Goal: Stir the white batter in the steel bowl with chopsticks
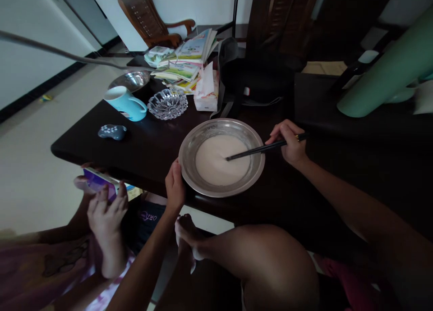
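A wide metal bowl (187,176) stands at the near edge of the dark table, part-filled with a pale, milky batter (216,166). My left hand (175,187) grips the bowl's left rim, its thumb at the outer side and the other fingers mostly hidden. In my right hand (291,144) is a pair of black chopsticks (257,151) with gold bands near the top. They slant down to the left across the bowl's right rim, and their tips dip into the batter near its middle.
Beyond the bowl are a tissue box (206,101), a glass dish (168,104), a light-blue mug (125,103), a second metal bowl (131,80), stacked books (189,58) and a black bag (257,81). A grey game controller (112,131) lies left. Another person's hands (106,212) hold a phone (100,183). A green cylinder (382,72) leans in at right.
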`<state>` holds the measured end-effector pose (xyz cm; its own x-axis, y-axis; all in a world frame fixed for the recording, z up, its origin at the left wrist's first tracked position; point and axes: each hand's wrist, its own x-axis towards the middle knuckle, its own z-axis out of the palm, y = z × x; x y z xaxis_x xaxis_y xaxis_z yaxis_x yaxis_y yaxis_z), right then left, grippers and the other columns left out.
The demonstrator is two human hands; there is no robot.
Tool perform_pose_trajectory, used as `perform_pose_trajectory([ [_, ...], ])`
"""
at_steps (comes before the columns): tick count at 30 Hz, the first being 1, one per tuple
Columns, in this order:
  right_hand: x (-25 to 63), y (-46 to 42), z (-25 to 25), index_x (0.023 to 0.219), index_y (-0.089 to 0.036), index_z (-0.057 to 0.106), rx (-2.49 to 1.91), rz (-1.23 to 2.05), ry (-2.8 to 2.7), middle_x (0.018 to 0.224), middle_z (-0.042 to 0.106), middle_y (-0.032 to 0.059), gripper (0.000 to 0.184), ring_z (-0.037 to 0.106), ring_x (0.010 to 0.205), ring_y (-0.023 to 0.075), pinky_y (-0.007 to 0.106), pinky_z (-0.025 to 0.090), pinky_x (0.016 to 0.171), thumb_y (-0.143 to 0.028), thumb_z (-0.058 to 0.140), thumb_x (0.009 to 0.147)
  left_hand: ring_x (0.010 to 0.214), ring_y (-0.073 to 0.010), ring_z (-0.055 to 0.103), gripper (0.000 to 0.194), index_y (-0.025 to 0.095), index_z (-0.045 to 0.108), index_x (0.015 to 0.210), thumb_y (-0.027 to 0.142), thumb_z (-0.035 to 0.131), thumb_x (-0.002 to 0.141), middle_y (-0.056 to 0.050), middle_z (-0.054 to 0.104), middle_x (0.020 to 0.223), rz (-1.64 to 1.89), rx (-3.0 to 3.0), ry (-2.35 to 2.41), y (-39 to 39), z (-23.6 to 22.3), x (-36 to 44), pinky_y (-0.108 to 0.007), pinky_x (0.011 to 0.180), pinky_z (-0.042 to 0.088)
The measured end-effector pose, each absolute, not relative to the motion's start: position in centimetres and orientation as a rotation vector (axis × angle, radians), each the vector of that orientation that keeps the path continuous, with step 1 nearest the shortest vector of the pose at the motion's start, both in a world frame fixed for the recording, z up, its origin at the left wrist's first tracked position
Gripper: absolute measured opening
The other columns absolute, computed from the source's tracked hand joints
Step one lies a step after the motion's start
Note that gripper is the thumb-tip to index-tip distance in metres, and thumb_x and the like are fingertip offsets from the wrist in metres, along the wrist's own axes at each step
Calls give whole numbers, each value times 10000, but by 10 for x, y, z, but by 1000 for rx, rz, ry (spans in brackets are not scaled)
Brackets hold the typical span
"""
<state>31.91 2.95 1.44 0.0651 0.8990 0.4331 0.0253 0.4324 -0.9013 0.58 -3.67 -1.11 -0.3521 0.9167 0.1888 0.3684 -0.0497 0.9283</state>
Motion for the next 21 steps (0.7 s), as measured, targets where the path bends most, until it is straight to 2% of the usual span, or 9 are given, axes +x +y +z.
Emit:
perform_pose_trajectory([
  [2, 318, 29, 14, 753, -218, 681, -899, 888, -1403, 588, 665, -13, 403, 663, 519, 146, 278, 520, 514, -568, 566, 917, 1101, -238, 637, 639, 157, 697, 1135, 675, 385, 927, -103, 719, 1152, 1397, 1367, 1727, -37, -10, 6, -336, 969, 471],
  [6, 317, 29, 15, 751, -227, 716, -933, 797, -1524, 713, 733, 12, 365, 709, 700, 163, 306, 569, 678, -535, 601, 910, 1089, -241, 640, 632, 164, 699, 1128, 676, 388, 927, -99, 726, 1138, 1413, 1366, 1726, -37, -9, 7, -337, 959, 475],
  [11, 317, 29, 15, 743, -223, 681, -881, 878, -1368, 591, 667, -16, 392, 666, 533, 144, 279, 521, 535, -553, 569, 922, 1087, -246, 640, 630, 156, 699, 1143, 661, 386, 936, -102, 725, 1134, 1410, 1378, 1720, -37, -10, 6, -342, 956, 476],
  [16, 316, 28, 16, 733, -224, 723, -922, 819, -1534, 717, 725, 13, 363, 700, 700, 158, 305, 563, 684, -514, 604, 914, 1096, -251, 638, 644, 154, 697, 1145, 671, 377, 933, -108, 723, 1142, 1410, 1375, 1736, -37, -10, 7, -345, 962, 473],
  [21, 317, 29, 13, 749, -229, 694, -867, 910, -1363, 599, 673, -15, 359, 667, 556, 143, 275, 526, 542, -512, 573, 934, 1112, -249, 631, 640, 154, 696, 1145, 670, 383, 933, -105, 718, 1149, 1406, 1373, 1721, -37, -9, 6, -338, 976, 464],
])
